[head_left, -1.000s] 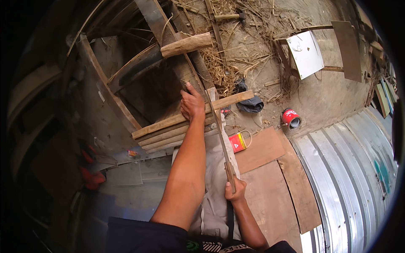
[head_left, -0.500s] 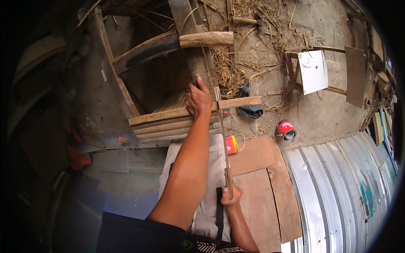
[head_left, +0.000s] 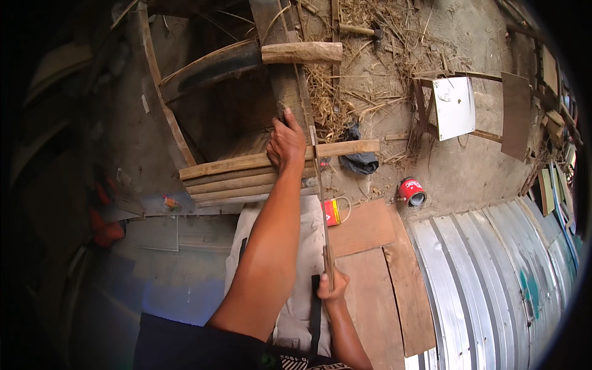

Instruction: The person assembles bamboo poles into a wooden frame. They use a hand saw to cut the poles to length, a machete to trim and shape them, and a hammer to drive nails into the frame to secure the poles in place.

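Note:
My right hand (head_left: 333,287) is closed round the wooden handle of a handsaw (head_left: 322,209). Its thin blade, seen nearly edge-on, reaches forward across a pale wooden strip (head_left: 348,147), whose right end juts out past the blade. My left hand (head_left: 287,143) lies over the strip just left of the saw. Its thumb is on a dark wooden plank (head_left: 285,86), the other fingers curled at the plank's left edge; the fingertips are hidden. Several stacked wooden slats (head_left: 246,185) lie on the near side of the strip.
A short wood block (head_left: 302,53) lies across the plank. A hammer (head_left: 361,30) lies among shavings. On the right are a red can (head_left: 412,192), a white panel (head_left: 455,108) and corrugated metal sheets (head_left: 468,277). Plywood boards (head_left: 370,296) lie beside my right arm.
The handsaw and my right hand have shifted slightly left in the picture, along with most of the scene. My left hand keeps its place on the wood.

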The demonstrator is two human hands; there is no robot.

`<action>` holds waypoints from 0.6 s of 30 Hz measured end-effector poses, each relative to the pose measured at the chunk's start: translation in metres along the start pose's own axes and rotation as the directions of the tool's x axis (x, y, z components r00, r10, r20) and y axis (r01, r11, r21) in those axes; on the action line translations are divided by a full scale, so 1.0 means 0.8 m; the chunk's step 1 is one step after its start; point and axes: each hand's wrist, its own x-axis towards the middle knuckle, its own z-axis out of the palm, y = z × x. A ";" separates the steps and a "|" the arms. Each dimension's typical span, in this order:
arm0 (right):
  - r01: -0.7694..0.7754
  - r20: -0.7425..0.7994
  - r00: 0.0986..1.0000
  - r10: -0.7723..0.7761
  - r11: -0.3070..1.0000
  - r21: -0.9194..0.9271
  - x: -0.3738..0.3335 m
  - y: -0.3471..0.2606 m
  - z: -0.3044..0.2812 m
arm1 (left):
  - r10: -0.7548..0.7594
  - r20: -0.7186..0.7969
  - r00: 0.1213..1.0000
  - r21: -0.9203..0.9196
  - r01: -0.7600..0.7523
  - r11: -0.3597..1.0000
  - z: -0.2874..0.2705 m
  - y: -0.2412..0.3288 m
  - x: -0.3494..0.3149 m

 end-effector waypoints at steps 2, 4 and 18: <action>0.096 -0.018 0.995 -0.095 0.987 0.127 0.078 0.019 0.031 | 0.001 -0.003 1.000 -0.013 -0.002 1.000 0.002 -0.001 0.002; -0.015 -0.012 1.000 0.015 1.000 0.025 0.125 0.029 0.050 | -0.004 -0.002 1.000 0.013 0.004 1.000 0.003 -0.003 0.001; -0.024 0.016 1.000 0.023 0.998 0.063 0.109 0.061 0.055 | -0.001 -0.003 1.000 -0.009 0.001 1.000 0.000 -0.003 -0.003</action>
